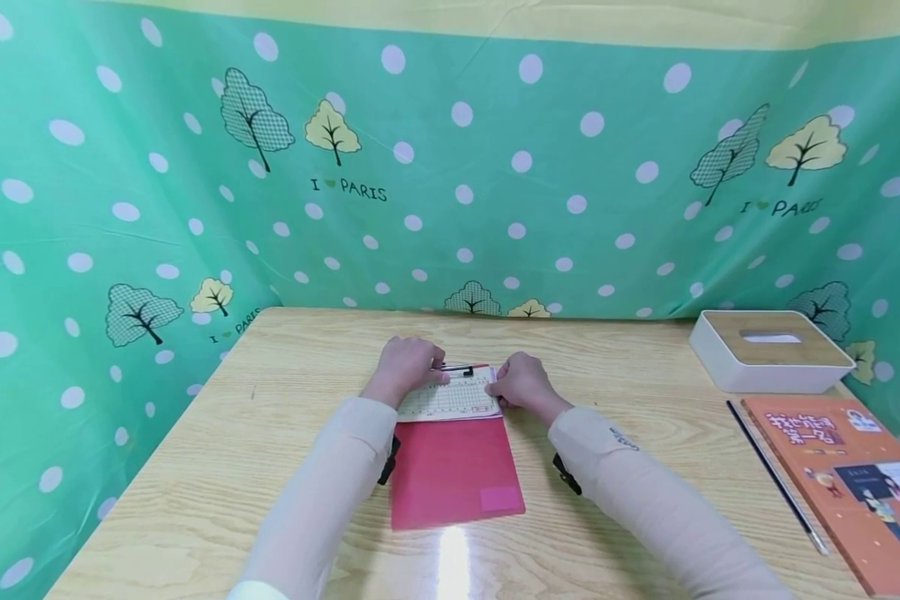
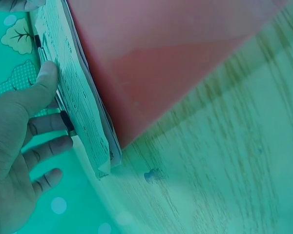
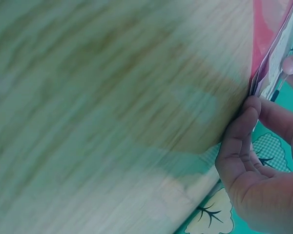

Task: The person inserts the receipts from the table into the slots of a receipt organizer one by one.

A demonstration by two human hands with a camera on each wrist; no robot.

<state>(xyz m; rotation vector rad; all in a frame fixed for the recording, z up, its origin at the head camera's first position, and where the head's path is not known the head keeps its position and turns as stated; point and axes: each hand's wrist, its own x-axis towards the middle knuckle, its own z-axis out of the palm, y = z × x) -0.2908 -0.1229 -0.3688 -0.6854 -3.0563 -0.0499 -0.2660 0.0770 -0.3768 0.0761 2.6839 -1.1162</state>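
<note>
A red clip folder [image 1: 453, 475] lies on the wooden table, with gridded, printed sheets [image 1: 453, 400] across its far part. A metal clip [image 1: 457, 368] with black ends sits along the sheets' far edge. My left hand [image 1: 405, 371] is at the clip's left side; in the left wrist view its thumb [image 2: 48, 80] lies over the clip and its other fingers are behind it. With thumb and index finger, my right hand [image 1: 525, 383] pinches the right edge of the sheets. In the right wrist view the stacked paper edges [image 3: 263, 73] meet those fingertips.
At the back right stands a white tissue box [image 1: 750, 375] with a wooden lid. An orange book [image 1: 802, 475] lies at the right edge, a dark pencil [image 1: 776, 475] alongside it. Behind the table hangs a green dotted curtain [image 1: 495, 233].
</note>
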